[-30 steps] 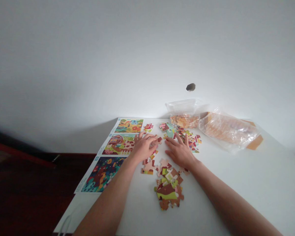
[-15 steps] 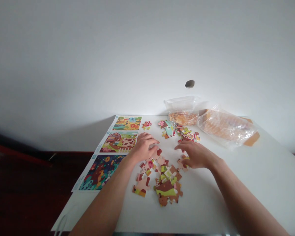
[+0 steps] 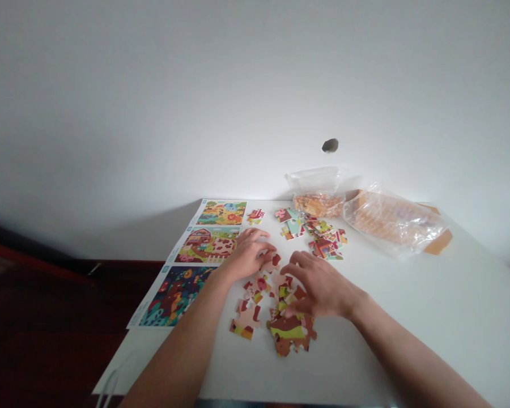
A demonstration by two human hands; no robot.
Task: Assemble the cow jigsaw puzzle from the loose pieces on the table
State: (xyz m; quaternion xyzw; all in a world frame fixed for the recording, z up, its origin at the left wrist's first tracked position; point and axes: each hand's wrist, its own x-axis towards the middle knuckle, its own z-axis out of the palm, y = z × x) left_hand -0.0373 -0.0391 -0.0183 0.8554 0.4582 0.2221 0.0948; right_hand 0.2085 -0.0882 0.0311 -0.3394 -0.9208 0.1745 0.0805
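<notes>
My left hand (image 3: 251,256) rests over the white table (image 3: 425,317), fingers bent and apart. Its thumb and fingertips are beside a pink and brown puzzle piece (image 3: 273,263), seemingly touching it. My right hand (image 3: 318,283) reaches over a pile of puzzle pieces, thumb and fingers spread; whether the fingertips touch a piece is partly hidden. In front of it lies a brown and green cluster of puzzle pieces (image 3: 289,334). Left of that are joined cow-patterned pieces (image 3: 245,318) and a pink-faced puzzle piece (image 3: 261,283).
A reference sheet (image 3: 173,262) with three pictures lies along the left edge. Farther back are a red puzzle piece (image 3: 255,215) and loose pieces (image 3: 326,241). Clear plastic bags of pieces, one smaller (image 3: 318,204) and one larger (image 3: 397,218), lie near the wall, with orange card beneath.
My right hand has moved left and toward me, from the loose pieces onto the nearer pile. Pieces it covered at the back now show. My left hand has barely moved.
</notes>
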